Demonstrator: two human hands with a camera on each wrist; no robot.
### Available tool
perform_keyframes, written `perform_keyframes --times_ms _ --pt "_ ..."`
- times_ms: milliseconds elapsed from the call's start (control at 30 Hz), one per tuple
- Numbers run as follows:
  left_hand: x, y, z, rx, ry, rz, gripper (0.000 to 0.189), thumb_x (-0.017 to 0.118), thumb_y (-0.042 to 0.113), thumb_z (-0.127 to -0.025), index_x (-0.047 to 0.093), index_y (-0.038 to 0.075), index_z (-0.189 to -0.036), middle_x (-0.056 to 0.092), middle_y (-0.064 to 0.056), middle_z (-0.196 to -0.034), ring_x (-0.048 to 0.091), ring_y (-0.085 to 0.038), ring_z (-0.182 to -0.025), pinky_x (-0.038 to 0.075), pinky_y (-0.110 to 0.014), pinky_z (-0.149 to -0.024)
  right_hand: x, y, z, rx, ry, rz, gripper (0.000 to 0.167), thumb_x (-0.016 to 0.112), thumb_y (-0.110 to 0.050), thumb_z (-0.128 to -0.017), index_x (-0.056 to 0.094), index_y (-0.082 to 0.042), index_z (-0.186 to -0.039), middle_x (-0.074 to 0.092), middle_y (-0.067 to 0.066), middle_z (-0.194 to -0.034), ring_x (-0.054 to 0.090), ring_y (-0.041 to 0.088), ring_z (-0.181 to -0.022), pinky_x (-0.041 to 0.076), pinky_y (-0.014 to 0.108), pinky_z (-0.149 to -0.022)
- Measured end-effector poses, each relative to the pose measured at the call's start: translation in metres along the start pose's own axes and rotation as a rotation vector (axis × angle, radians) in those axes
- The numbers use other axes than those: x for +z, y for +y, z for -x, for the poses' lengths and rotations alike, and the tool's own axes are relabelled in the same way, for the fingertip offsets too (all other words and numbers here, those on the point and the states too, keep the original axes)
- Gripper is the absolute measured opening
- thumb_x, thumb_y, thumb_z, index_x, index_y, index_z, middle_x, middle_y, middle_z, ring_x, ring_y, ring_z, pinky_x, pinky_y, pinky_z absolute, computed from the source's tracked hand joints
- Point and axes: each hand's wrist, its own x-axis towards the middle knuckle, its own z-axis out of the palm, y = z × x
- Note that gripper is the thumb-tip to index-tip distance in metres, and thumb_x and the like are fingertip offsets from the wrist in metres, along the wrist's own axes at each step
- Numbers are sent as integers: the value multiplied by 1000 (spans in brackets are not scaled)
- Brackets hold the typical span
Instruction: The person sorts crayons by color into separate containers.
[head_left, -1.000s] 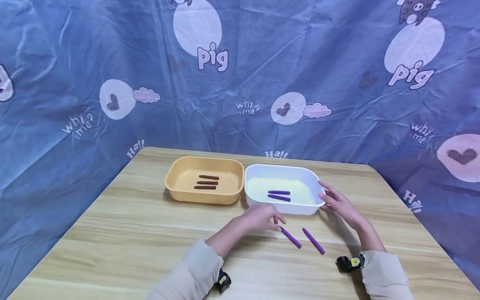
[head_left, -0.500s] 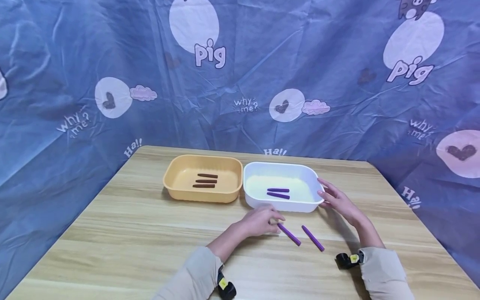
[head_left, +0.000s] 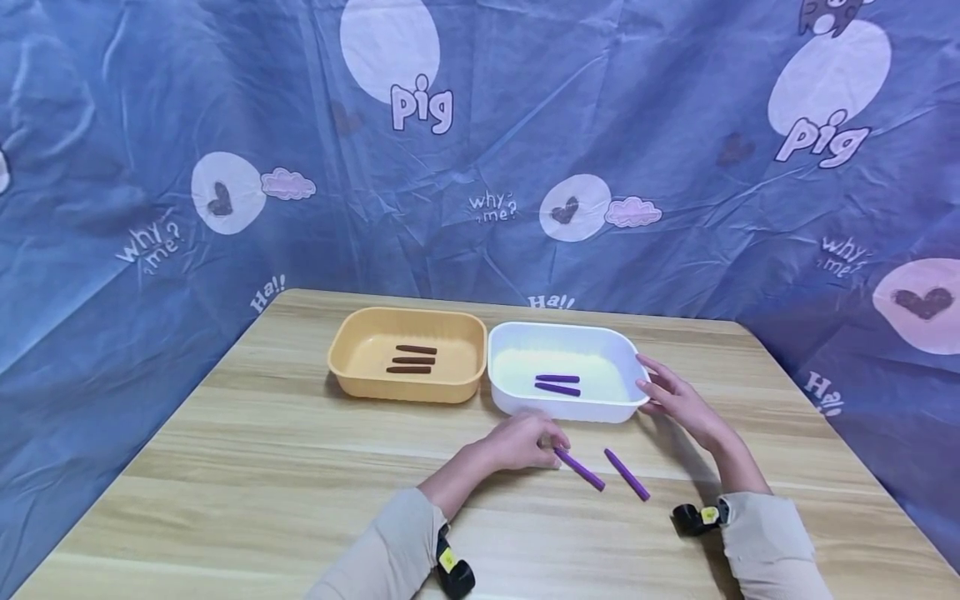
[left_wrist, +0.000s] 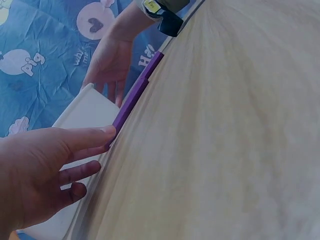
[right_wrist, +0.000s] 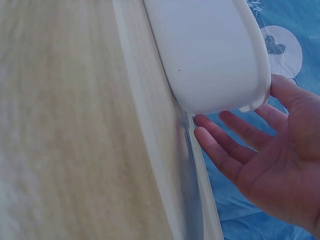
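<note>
My left hand [head_left: 521, 440] pinches the tapered end of a purple crayon [head_left: 581, 472] between thumb and fingers. The rest of that crayon lies slanted, low over the table, in front of the white bin [head_left: 570, 410]. A second purple crayon [head_left: 627, 475] lies just to its right. Two purple crayons [head_left: 558, 384] rest inside the white bin. At the bin's right end, my right hand [head_left: 678, 408] holds the rim, thumb at the edge. In the right wrist view its other fingers [right_wrist: 220, 150] curve by the bin's outer wall.
A tan bin [head_left: 408, 390] stands left of the white one, nearly touching it, with three brown crayons [head_left: 412, 361] inside. The wooden table [head_left: 262, 483] reaches a blue patterned cloth [head_left: 465, 258] behind and at both sides.
My left fingers have closed on the near purple crayon's end, and it has shifted very slightly. The right hand stays at the white bin; the head view tilted a little.
</note>
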Motion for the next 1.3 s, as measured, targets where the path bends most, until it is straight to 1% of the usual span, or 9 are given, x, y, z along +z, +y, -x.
perform_keyframes --times_ms 67,200,333,433,600,833,1033,1167,1300 --pt "0 0 0 8 -19 12 25 75 21 -76 70 18 -101 56 17 -77 47 5 -70 36 -10 -65 0 -1 0 0 -2 0 62 45 -22 -98 12 2 -145 27 38 -135 53 14 -103 46 32 -86" --pt "-2 0 1 22 -93 39 28 73 18 -79 68 17 -107 54 18 -73 48 5 -70 37 -10 -66 1 -2 -1 2 -3 3 62 46 -22 -98 12 1 -145 28 38 -134 53 18 -105 46 33 -87" --pt "-4 2 4 46 -153 26 29 70 18 -82 68 18 -110 52 16 -74 48 5 -70 37 -10 -65 2 -2 -1 10 -2 -4 63 46 -22 -98 12 1 -145 27 37 -135 52 22 -107 46 33 -87" --pt "-5 3 6 57 -175 15 28 69 18 -82 68 19 -110 51 16 -75 47 5 -69 37 -10 -63 3 -1 0 16 -6 -2 63 46 -22 -98 12 1 -145 28 38 -134 52 24 -107 46 33 -87" --pt "-4 3 6 61 -179 -1 27 68 18 -82 69 20 -109 51 15 -75 47 5 -69 36 -10 -62 4 -1 2 18 -4 15 62 45 -22 -98 12 1 -145 29 38 -133 53 24 -106 46 32 -85" --pt "-8 4 2 32 -184 -24 30 68 17 -82 68 19 -112 50 16 -74 46 4 -67 36 -12 -60 4 -4 1 -3 6 7 62 45 -21 -98 13 3 -144 28 39 -133 54 21 -105 47 31 -85" --pt "-11 4 3 17 -187 -45 28 67 17 -82 70 22 -110 48 15 -73 43 2 -64 34 -13 -55 5 -5 0 15 6 18 62 45 -22 -98 12 2 -145 27 39 -134 54 21 -104 47 31 -85" --pt "-12 3 2 11 -181 -64 28 67 17 -82 70 23 -109 50 15 -74 43 2 -67 34 -12 -57 5 -7 0 19 14 15 62 46 -22 -98 12 2 -145 28 39 -133 54 21 -104 47 32 -85" --pt "-13 3 2 12 -180 -60 27 67 17 -82 70 24 -108 50 16 -74 43 2 -69 34 -12 -58 5 -8 0 26 14 17 62 45 -22 -98 12 2 -145 28 39 -133 53 23 -105 46 31 -85"
